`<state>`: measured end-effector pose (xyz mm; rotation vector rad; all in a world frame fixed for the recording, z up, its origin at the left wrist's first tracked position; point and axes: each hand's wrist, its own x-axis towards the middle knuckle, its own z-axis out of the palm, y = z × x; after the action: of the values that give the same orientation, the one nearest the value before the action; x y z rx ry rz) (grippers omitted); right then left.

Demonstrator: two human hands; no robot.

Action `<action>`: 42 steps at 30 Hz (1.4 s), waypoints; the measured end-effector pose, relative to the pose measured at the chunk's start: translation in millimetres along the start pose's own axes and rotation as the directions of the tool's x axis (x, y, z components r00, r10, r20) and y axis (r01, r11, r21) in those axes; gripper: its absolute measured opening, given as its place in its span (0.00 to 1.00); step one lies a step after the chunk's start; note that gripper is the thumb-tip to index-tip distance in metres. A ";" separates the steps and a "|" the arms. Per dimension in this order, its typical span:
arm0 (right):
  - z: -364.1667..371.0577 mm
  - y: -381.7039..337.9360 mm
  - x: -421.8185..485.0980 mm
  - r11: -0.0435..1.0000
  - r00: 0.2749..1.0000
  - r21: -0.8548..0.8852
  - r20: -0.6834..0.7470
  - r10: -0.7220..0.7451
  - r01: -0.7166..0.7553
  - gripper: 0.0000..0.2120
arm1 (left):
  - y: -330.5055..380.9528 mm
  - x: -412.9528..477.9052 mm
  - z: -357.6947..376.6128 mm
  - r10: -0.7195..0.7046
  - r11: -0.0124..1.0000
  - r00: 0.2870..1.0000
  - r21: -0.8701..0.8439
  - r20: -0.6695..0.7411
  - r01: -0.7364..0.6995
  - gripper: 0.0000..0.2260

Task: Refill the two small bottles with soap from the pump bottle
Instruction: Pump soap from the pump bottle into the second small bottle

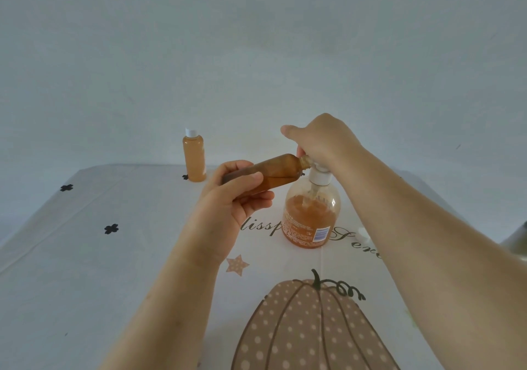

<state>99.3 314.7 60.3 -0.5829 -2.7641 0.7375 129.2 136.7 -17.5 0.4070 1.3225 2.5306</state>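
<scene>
- Covering the table, a white tablecloth point(85, 255) carries a large dotted brown pumpkin print at the near edge, black flower marks on the left and script lettering across the middle.
- Right hand point(322, 138) lies over the pump head, fingers bent down around it and thumb sticking out to the left; how tightly the fingers close underneath cannot be told.
- Left hand point(228, 198) grips a small amber plastic bottle, thumb on top and fingers curled beneath its base half.
- Round clear plastic pump bottle point(310, 215) with a white collar stands upright right of centre, roughly half full of orange soap.
- Small amber bottle point(273, 173) is held off the table, its long axis nearly level, open neck pointing right and slightly up, meeting the pump spout under the right hand.
- Second small orange-filled bottle point(194, 158) with a white cap stands upright at the far left, well apart.
- Loose white cap point(362, 232) lies right of the pump bottle, partly behind the right forearm.
</scene>
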 end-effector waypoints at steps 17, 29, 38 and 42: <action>-14.4 -10.8 -5.7 0.999 1.000 -0.042 0.013 0.002 -0.002 0.31 | 3.7 -4.6 4.3 0.003 0.999 1.000 -0.037 0.024 -0.002 0.14; 0.0 -3.9 2.2 0.995 1.000 -0.095 0.012 -0.001 0.003 0.31 | -0.4 0.5 0.2 -0.038 0.999 0.999 -0.012 -0.019 0.038 0.12; 0.8 0.1 -1.1 0.997 1.000 -0.078 -0.008 -0.019 0.018 0.30 | -2.2 0.5 -0.1 -0.037 0.999 0.999 0.005 -0.013 0.037 0.12; 0.4 -0.4 -1.8 0.998 1.000 -0.068 -0.002 -0.013 0.013 0.30 | -0.3 -0.6 0.6 -0.020 1.000 1.000 0.019 -0.001 0.020 0.13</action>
<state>100.6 313.5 60.0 -0.5777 -2.7979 0.6419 130.0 137.1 -17.4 0.3947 1.3459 2.5041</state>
